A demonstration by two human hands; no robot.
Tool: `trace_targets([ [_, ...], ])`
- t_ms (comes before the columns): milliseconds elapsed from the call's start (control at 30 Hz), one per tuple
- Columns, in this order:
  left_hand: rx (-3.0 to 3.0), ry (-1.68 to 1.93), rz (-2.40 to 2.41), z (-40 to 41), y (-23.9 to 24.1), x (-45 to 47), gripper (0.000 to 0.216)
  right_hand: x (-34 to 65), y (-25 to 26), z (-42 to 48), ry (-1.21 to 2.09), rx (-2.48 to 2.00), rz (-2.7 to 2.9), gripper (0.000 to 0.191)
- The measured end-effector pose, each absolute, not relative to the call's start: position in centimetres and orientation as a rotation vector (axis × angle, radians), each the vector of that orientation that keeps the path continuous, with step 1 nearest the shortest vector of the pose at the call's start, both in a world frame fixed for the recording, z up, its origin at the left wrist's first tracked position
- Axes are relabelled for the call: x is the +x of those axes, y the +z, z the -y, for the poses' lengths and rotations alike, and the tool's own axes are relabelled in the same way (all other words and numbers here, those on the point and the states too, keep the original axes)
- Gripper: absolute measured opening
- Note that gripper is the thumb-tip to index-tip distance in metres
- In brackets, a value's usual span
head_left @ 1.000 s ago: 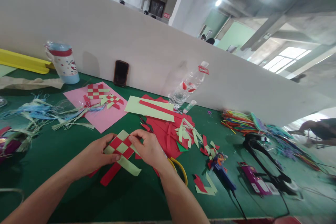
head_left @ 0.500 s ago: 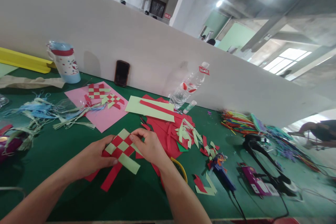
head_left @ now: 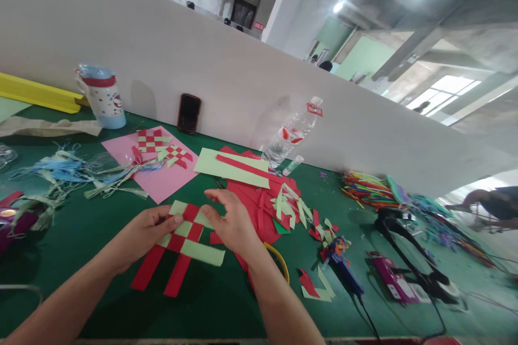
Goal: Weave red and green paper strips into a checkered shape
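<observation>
A checkered weave of red and pale green paper strips (head_left: 184,229) is tilted above the green table, with loose strip ends sticking out at the lower side and right. My left hand (head_left: 140,237) pinches its left part, thumb on top and fingers mostly hidden underneath. At the upper right corner of the weave is my right hand (head_left: 234,221), its index finger lifted and apart from the thumb. That thumb lies at the paper's edge; whether it presses there I cannot tell.
Red paper sheets (head_left: 249,205) and green offcuts lie right of the weave, partly behind my right hand. Further right are a blue glue gun (head_left: 343,269) with a cord and a purple box (head_left: 392,277). A bottle (head_left: 289,135) and phone (head_left: 189,113) stand along the wall.
The weave has turned slightly and sits flatter. My left thumb has moved up onto its top face. My right fingers have opened and come off the paper's corner.
</observation>
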State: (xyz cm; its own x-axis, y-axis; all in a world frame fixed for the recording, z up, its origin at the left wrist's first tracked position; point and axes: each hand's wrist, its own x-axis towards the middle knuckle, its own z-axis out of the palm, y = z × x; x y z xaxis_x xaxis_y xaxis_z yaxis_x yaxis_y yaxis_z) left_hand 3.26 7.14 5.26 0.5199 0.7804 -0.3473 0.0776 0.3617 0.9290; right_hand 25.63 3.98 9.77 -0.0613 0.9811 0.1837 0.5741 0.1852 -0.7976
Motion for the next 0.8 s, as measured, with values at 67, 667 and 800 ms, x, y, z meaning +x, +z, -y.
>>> trace_targets([
  [67,0.97,0.617,-0.946,-7.2,5.0,3.0,0.043,26.2,9.9,-3.5,0.582,-1.509,1.592,0.024],
  [667,0.8,0.854,-0.934,-5.1,4.5,4.5,0.064,25.7,7.6,-3.1,1.295,-1.339,1.409,0.043],
  [800,0.766,0.871,-0.975,-5.2,4.4,4.6,0.065,24.9,6.9,-3.0,1.18,-1.402,1.372,0.022],
])
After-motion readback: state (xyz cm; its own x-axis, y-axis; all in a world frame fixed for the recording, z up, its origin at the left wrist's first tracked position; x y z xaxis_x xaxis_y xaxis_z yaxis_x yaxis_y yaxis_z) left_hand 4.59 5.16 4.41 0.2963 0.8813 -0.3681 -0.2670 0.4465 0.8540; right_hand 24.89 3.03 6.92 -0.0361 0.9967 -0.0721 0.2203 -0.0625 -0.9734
